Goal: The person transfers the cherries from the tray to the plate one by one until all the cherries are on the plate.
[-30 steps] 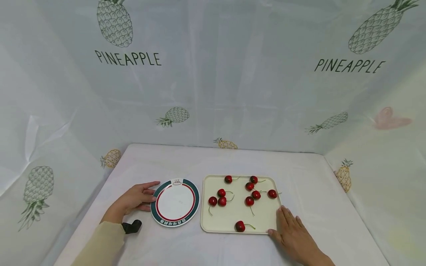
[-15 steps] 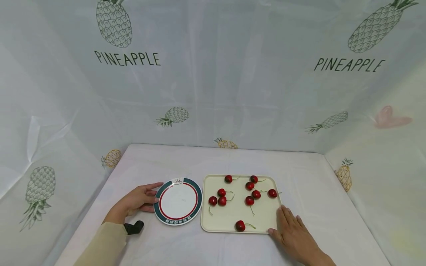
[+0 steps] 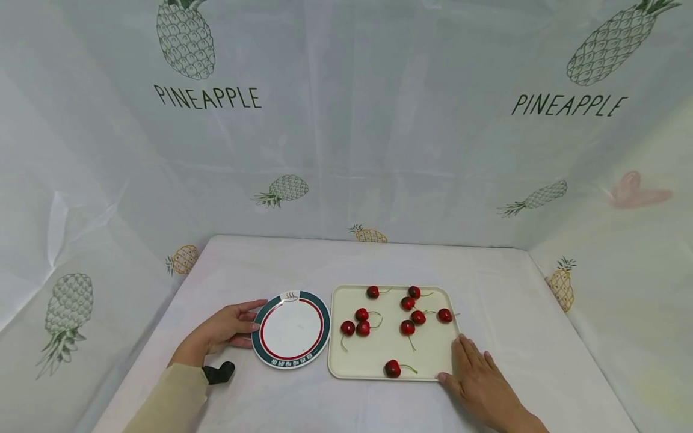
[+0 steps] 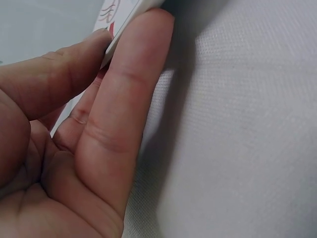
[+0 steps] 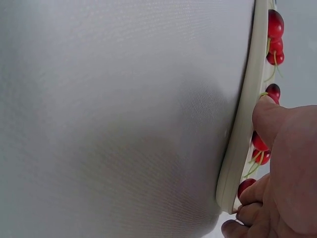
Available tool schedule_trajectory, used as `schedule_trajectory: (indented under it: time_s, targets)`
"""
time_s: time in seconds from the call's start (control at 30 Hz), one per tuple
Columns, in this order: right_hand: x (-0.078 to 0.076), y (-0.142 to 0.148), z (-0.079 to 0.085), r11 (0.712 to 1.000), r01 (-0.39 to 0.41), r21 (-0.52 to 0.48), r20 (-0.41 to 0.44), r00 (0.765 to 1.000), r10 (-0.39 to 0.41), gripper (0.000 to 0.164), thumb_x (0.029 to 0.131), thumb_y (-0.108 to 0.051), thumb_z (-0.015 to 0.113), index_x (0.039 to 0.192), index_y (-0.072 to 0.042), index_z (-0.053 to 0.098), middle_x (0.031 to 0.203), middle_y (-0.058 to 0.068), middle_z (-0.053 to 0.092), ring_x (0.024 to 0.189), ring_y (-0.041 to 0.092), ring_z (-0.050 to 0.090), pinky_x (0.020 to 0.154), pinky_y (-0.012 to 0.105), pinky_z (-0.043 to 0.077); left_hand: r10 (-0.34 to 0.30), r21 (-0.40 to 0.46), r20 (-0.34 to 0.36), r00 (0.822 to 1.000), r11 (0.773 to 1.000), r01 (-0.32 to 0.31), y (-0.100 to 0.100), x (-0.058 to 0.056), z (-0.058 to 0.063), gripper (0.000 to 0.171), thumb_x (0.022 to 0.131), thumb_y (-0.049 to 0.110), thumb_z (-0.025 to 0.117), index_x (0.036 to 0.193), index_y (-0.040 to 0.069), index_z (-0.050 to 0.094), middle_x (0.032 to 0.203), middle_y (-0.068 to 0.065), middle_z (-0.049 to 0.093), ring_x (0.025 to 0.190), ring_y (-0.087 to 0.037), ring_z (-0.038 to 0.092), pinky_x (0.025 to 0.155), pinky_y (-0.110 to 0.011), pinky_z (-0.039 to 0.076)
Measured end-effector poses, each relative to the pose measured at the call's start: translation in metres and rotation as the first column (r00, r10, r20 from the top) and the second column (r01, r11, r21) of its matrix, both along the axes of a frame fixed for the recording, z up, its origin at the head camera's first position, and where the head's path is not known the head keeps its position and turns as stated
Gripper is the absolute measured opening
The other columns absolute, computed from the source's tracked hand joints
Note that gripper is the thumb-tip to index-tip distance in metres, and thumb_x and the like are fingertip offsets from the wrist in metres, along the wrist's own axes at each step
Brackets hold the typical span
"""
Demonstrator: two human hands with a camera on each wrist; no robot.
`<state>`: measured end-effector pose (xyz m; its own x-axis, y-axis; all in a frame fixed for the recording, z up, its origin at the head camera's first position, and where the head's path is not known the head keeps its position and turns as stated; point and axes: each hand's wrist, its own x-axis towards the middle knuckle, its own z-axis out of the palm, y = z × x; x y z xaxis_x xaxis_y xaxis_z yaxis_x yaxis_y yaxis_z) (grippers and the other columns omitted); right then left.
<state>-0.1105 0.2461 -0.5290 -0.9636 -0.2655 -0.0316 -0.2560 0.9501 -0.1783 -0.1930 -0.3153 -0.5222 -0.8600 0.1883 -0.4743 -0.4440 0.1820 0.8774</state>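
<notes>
My left hand [image 3: 223, 328] pinches the left rim of a round plate [image 3: 291, 331], white with a teal border and red ring. In the left wrist view the thumb lies on top of the plate's rim [image 4: 124, 27] and a finger runs beneath; that side looks slightly lifted. Right of the plate, nearly touching it, is a cream rectangular tray [image 3: 363, 358] holding several red cherries [image 3: 407, 328] with green stems. My right hand [image 3: 479, 382] rests against the tray's right edge near its front corner, fingers extended. In the right wrist view, the thumb touches the tray's rim [image 5: 247, 109].
A white cloth covers the table [image 3: 433, 264], with pineapple-printed sheets [image 3: 346, 120] hanging at the back and both sides. A black strap piece [image 3: 219, 373] sits at the left wrist, beside the beige sleeve [image 3: 168, 403].
My left hand and the plate have shifted slightly right, closing most of the gap to the tray. The right hand, tray and cherries have stayed where they were.
</notes>
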Motion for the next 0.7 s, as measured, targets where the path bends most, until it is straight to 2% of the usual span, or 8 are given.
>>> schedule_trajectory:
  time_s: [0.33, 0.4, 0.5, 0.7]
  targets:
    - [-0.001, 0.003, 0.002, 1.0, 0.028, 0.0, 0.035, 0.999, -0.028, 0.093, 0.099, -0.062, 0.062, 0.152, 0.013, 0.044, 0.158, 0.034, 0.044, 0.147, 0.052, 0.042, 0.114, 0.076, 0.035, -0.022, 0.013, -0.004, 1.0, 1.0, 0.022, 0.001, 0.0, -0.004, 0.074, 0.097, 0.0, 0.071, 0.163, 0.008, 0.038, 0.135, -0.017, 0.063, 0.097, -0.025, 0.075, 0.081, -0.042, 0.067]
    - [-0.003, 0.003, 0.004, 1.0, 0.013, 0.002, -0.004, 1.0, -0.013, 0.09, 0.098, -0.059, 0.066, 0.15, 0.012, 0.047, 0.154, 0.034, 0.048, 0.143, 0.051, 0.047, 0.112, 0.074, 0.04, -0.018, 0.01, -0.001, 1.0, 1.0, 0.018, 0.001, 0.001, -0.004, 0.075, 0.097, 0.0, 0.071, 0.163, 0.007, 0.038, 0.137, -0.018, 0.063, 0.097, -0.025, 0.075, 0.081, -0.043, 0.067]
    - [-0.009, 0.003, 0.008, 1.0, -0.018, -0.001, -0.11, 0.994, 0.018, 0.081, 0.095, -0.051, 0.074, 0.144, 0.011, 0.055, 0.146, 0.031, 0.056, 0.133, 0.048, 0.056, 0.106, 0.067, 0.049, -0.011, 0.001, -0.001, 1.0, 1.0, 0.011, 0.0, 0.002, -0.003, 0.075, 0.098, 0.0, 0.071, 0.164, 0.007, 0.037, 0.141, -0.02, 0.062, 0.097, -0.025, 0.075, 0.082, -0.043, 0.067]
    - [-0.028, 0.0, 0.021, 0.999, -0.032, -0.044, -0.311, 0.95, 0.017, 0.058, 0.091, -0.036, 0.084, 0.129, 0.005, 0.067, 0.122, 0.021, 0.066, 0.112, 0.038, 0.063, 0.091, 0.057, 0.058, -0.006, -0.003, 0.002, 1.0, 1.0, 0.006, -0.002, 0.003, -0.002, 0.073, 0.098, 0.0, 0.07, 0.164, 0.009, 0.038, 0.142, -0.02, 0.06, 0.098, -0.025, 0.075, 0.082, -0.043, 0.067]
